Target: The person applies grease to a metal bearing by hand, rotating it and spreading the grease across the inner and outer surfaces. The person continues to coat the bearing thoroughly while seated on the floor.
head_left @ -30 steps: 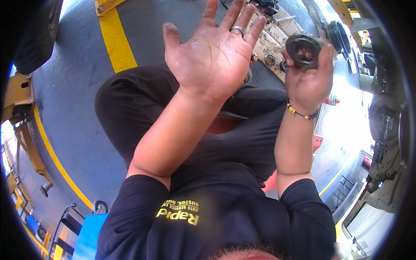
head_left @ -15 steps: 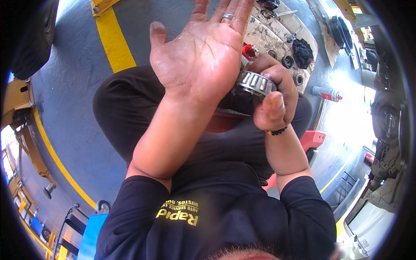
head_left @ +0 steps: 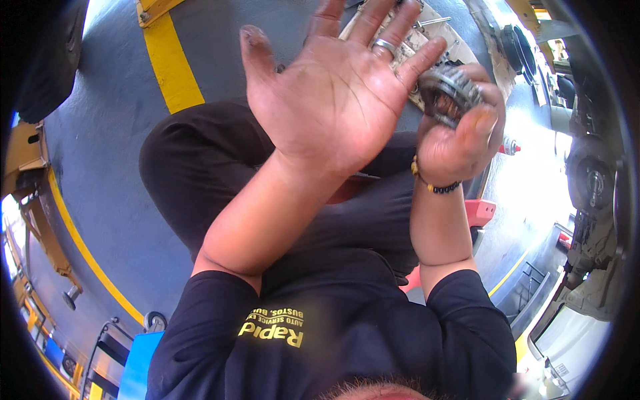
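My left hand (head_left: 333, 100) is palm up in front of me, with fingers and thumb spread. Its skin looks greasy, and nothing lies on the palm. A ring sits on one finger. Just right of those fingertips, my right hand (head_left: 467, 143) grips a tapered roller bearing (head_left: 448, 85) by its rim, the thumb on the near side. The bearing is dark metal, tilted so its round opening shows, and is slightly blurred. The two hands are apart.
Behind my hands, cardboard (head_left: 437, 17) with tools and small parts lies on the blue-grey floor. A spray can (head_left: 511, 146) is partly hidden by my right hand. Something red (head_left: 479, 212) stands beside my right leg. A tyre (head_left: 53, 73) is far left; car parts (head_left: 593, 180) line the right.
My right hand has moved the bearing up and right, away from the left palm, and tipped it. My left hand has shifted right, its fingers spreading wider.
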Motion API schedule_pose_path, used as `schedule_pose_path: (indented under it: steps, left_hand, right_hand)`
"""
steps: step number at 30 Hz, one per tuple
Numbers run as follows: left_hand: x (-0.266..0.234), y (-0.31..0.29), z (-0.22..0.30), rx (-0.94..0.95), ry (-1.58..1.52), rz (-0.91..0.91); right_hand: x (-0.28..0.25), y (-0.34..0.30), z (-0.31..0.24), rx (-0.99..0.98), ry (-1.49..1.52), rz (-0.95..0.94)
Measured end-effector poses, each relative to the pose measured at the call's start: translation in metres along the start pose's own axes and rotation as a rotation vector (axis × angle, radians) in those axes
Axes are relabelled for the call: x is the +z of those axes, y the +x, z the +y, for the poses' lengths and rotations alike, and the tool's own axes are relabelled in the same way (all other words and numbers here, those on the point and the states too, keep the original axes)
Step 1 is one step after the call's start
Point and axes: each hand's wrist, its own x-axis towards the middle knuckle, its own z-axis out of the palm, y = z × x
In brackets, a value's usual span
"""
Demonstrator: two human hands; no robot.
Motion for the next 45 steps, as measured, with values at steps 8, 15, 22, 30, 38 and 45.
schedule_pose_path:
  steps: [8,15,22,30,38,45]
  left_hand:
    - [-0.002,-0.005,-0.007,-0.056,0.065,0.055]
    - [0.009,0.002,-0.007,0.113,0.219,0.142]
    - [-0.011,-0.001,0.01,0.125,0.285,0.01]
    - [0.002,-0.001,0.008,0.1,0.122,-0.016]
    - [0.017,-0.014,-0.004,0.162,0.199,0.047]
    - [0.021,-0.016,0.006,0.232,0.304,0.101]
  right_hand:
    - [-0.012,-0.002,-0.036,-0.019,-0.073,-0.355]
    - [-0.003,-0.013,-0.024,-0.005,-0.055,-0.345]
    - [-0.015,-0.014,-0.041,1.024,0.804,-0.117]
    - [-0.014,-0.022,-0.033,0.692,0.635,-0.049]
    - [0.012,-0.016,-0.01,0.076,-0.043,0.115]
    - [0.005,-0.002,-0.031,0.091,-0.061,-0.304]
